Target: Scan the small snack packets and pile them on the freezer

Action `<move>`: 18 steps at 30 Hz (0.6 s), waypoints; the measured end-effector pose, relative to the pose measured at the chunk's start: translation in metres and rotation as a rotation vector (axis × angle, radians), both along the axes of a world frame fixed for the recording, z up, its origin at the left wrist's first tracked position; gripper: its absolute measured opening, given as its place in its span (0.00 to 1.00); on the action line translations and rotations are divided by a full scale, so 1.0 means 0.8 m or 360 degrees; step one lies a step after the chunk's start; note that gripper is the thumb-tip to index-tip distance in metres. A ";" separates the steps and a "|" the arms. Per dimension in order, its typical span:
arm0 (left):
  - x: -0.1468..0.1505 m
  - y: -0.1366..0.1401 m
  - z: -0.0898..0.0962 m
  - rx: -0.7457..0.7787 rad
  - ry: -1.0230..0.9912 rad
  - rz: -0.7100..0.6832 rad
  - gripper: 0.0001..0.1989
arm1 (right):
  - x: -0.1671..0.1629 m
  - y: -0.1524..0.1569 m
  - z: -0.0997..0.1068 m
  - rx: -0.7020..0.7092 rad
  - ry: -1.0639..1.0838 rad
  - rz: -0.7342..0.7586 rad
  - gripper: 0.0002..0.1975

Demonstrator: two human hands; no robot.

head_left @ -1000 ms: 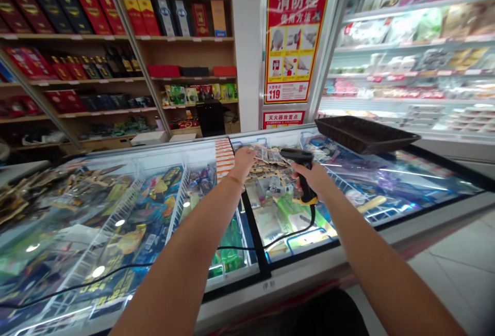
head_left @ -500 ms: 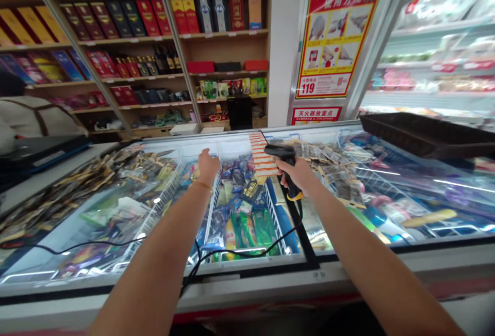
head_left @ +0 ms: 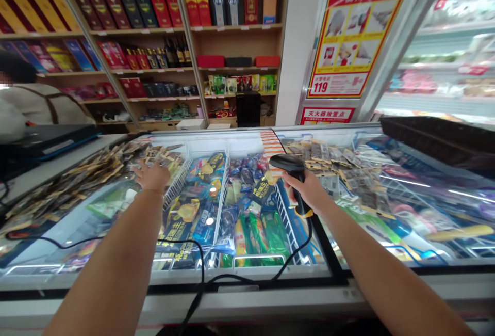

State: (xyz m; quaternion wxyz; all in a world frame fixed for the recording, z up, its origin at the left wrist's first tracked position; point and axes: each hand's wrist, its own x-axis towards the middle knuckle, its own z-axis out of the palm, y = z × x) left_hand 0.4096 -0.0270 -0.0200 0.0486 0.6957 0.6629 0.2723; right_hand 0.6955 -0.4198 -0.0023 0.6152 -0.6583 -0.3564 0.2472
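Since the black scanner [head_left: 294, 167] is gripped round its handle [head_left: 303, 205] by the right hand [head_left: 311, 190], its head [head_left: 283, 161] is left unobstructed above the chest freezer [head_left: 286, 302]; cable [head_left: 310, 228] slack, presumably for reach. Left hand [head_left: 153, 176]: open, seemingly empty, spread over brown packets [head_left: 101, 164]; contact cannot be told.

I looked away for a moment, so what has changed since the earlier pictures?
The left hand moved left across the freezer, from the packets right of the striped strip to the packet pile at far left, and is spread open. The right hand brought the black scanner left, nearer the strip. The view turned left. Unchanged: the right hand's hold on the scanner, and the dark tray on the right.
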 end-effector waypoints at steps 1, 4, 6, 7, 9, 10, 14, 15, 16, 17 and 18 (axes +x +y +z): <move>0.003 0.003 0.000 -0.0023 0.0003 0.0028 0.27 | 0.001 0.000 -0.001 -0.0012 -0.0006 0.0000 0.22; 0.017 0.001 0.002 -0.0020 -0.0003 0.0103 0.23 | 0.002 0.000 -0.001 -0.0017 -0.0002 -0.0002 0.21; 0.033 -0.009 0.002 -0.0016 -0.0016 0.0067 0.21 | 0.000 -0.001 0.001 -0.0011 0.0011 -0.0010 0.21; 0.042 -0.016 0.002 -0.0044 -0.0047 0.0032 0.20 | -0.001 -0.002 0.002 -0.0016 0.0014 -0.0011 0.20; 0.063 -0.031 0.002 -0.0127 -0.0149 -0.0045 0.18 | -0.003 -0.005 0.005 -0.0037 0.0015 -0.0001 0.20; 0.074 -0.039 0.001 -0.0157 -0.0212 -0.0070 0.17 | -0.004 -0.007 0.006 -0.0046 0.0013 0.0009 0.20; 0.115 -0.073 0.000 -0.0165 -0.0452 -0.0136 0.14 | -0.006 -0.012 0.005 -0.0065 -0.0014 0.0049 0.20; 0.125 -0.082 0.001 -0.0167 -0.0498 -0.0161 0.14 | -0.006 -0.013 0.005 -0.0079 -0.0022 0.0055 0.20; 0.134 -0.091 0.001 -0.0172 -0.0542 -0.0202 0.15 | -0.006 -0.014 0.004 -0.0095 -0.0029 0.0058 0.20; 0.142 -0.100 0.002 -0.0172 -0.0590 -0.0262 0.15 | -0.006 -0.014 0.003 -0.0108 -0.0036 0.0054 0.20; 0.151 -0.108 0.003 -0.0158 -0.0654 -0.0342 0.16 | -0.006 -0.014 0.003 -0.0115 -0.0046 0.0049 0.20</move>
